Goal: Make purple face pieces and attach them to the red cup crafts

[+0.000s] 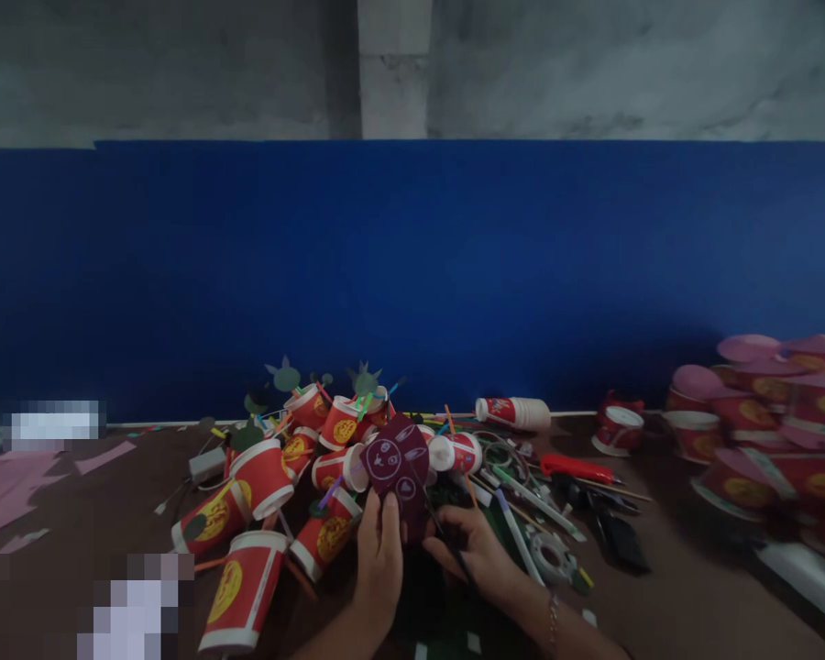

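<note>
Cups (pixel 247 587) on both sides of the sheet (pixel 393 460)

A dim grey wall (pixel 179 69) with a paler pillar (pixel 394 69) tops a blue band (pixel 412 266) behind a brown table (pixel 666 596).

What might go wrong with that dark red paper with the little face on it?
The slim dark tool in the right hand could slip and spoil the dark red paper, or poke the nearby left hand. The red cups heaped beside the left hand might roll if bumped.
</note>
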Available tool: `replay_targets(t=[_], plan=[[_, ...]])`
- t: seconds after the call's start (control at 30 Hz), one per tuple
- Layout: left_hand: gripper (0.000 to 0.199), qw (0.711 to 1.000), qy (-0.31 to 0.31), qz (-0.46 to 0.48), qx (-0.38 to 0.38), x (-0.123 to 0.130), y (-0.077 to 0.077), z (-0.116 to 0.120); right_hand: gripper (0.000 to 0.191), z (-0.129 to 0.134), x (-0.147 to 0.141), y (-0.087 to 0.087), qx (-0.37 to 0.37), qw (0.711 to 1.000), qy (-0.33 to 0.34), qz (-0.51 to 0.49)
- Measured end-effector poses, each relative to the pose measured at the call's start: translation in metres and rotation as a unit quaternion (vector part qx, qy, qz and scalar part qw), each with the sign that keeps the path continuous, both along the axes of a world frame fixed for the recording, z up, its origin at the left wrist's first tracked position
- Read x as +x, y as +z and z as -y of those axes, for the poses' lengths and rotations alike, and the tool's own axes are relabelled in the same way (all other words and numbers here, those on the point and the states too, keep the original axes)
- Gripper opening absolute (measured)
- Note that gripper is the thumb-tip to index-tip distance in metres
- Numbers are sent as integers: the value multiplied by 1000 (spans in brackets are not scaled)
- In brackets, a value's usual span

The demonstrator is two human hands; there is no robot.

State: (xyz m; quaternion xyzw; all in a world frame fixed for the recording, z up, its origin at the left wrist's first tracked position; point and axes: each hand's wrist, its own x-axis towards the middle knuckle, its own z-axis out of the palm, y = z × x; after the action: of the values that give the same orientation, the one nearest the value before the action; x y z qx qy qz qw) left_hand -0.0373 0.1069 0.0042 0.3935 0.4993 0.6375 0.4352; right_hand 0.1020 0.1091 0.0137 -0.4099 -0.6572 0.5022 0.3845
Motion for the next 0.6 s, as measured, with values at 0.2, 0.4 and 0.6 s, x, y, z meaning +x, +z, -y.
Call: replay_targets(t=[0.2,0.4,0.6], plan=[[45,999,24,32,-17,2,-12,-3,31,-4,2,-5,-2,1000,-6,11],[45,996,32,79,-34,6,-15,-6,31,-4,2,-1,-19,999,-16,29],[39,987,45,148,-36,8,-20,-9,30,-7,3,-4,-24,999,-15,36]])
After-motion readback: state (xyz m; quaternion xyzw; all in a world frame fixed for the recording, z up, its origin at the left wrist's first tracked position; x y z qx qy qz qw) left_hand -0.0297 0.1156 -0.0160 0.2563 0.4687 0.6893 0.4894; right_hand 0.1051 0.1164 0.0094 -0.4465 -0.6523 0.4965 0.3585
